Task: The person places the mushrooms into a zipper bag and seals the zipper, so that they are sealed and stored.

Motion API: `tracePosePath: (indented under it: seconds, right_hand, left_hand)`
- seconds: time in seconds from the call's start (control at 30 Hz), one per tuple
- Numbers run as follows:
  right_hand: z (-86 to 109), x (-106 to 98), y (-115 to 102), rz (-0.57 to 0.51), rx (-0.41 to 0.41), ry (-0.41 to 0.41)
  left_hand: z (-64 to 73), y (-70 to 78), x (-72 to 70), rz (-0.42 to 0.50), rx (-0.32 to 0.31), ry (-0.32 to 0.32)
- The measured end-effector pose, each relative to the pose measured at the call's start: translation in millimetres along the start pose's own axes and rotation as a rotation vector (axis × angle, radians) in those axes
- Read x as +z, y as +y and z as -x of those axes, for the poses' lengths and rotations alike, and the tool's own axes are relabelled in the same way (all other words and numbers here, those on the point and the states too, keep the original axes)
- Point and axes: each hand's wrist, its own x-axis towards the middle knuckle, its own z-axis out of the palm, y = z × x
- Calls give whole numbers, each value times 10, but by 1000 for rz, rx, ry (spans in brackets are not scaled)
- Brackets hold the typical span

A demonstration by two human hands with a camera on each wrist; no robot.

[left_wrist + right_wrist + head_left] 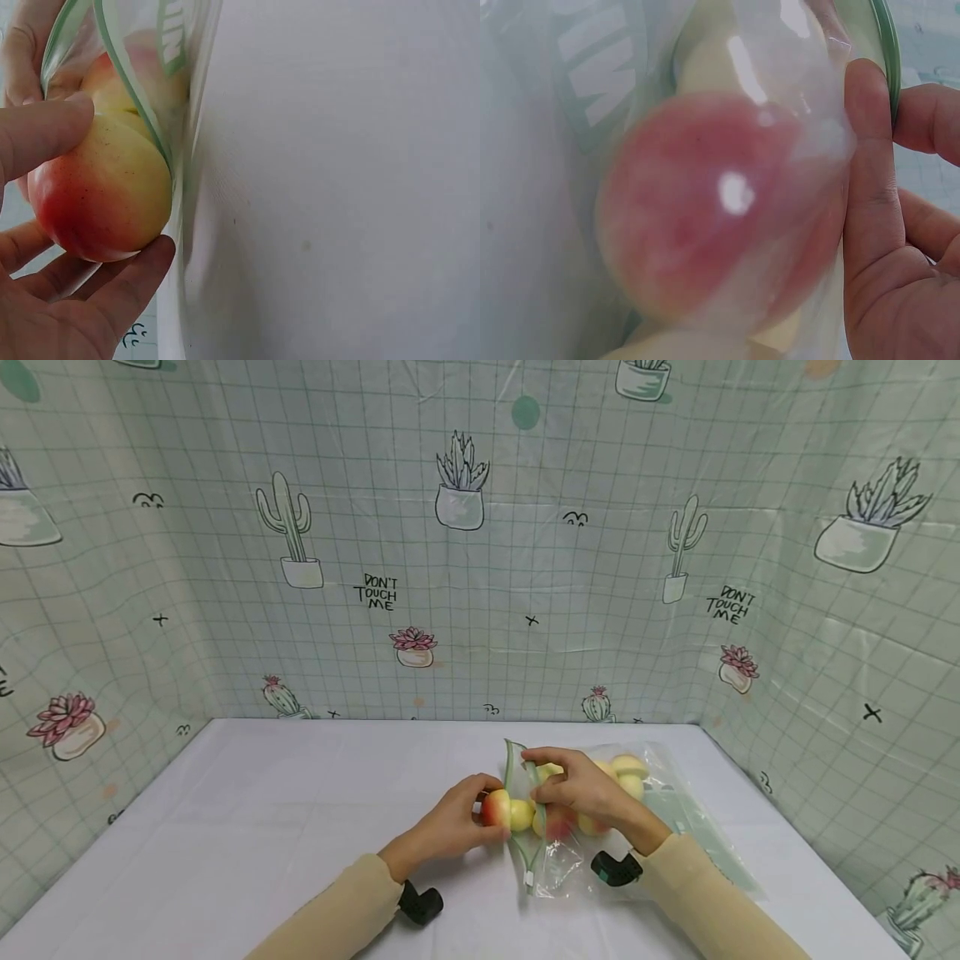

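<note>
My left hand point(453, 822) grips a red-and-yellow peach point(496, 810) between thumb and fingers, at the mouth of a clear zip bag point(566, 872). Against that peach, inside the opening, lies a yellow round piece point(521, 815); whether it is a separate fruit I cannot tell. With thumb and fingers my right hand point(581, 785) pinches the bag's green-edged rim and holds it apart. Through the plastic, a red peach point(705, 210) shows close to the right palm. Several more yellow and reddish fruits point(628, 766) lie in the bag, partly hidden by the right hand.
The bag rests on a white table point(300, 827), on its right side. A white zip slider point(529, 878) sits at the near end of the bag's rim. A patterned cloth point(480, 577) with cactus drawings hangs behind and at both sides.
</note>
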Motion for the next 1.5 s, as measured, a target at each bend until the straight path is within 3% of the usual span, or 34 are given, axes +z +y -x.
tracePosePath:
  seconds: [0.63,0.93,1.17,1.5]
  right_hand:
    - [17,5,-19,-31,17,-7]
    - [128,48,-271,-44,9,-25]
    - [20,19,-4,-65,19,-23]
    - [22,9,-19,-50,2,-23]
  left_hand:
    - [-66,57,115,29,-14,9]
    - [-102,71,175,42,-54,0]
    - [-96,77,173,23,-73,-11]
    - [-86,78,171,87,-50,-52]
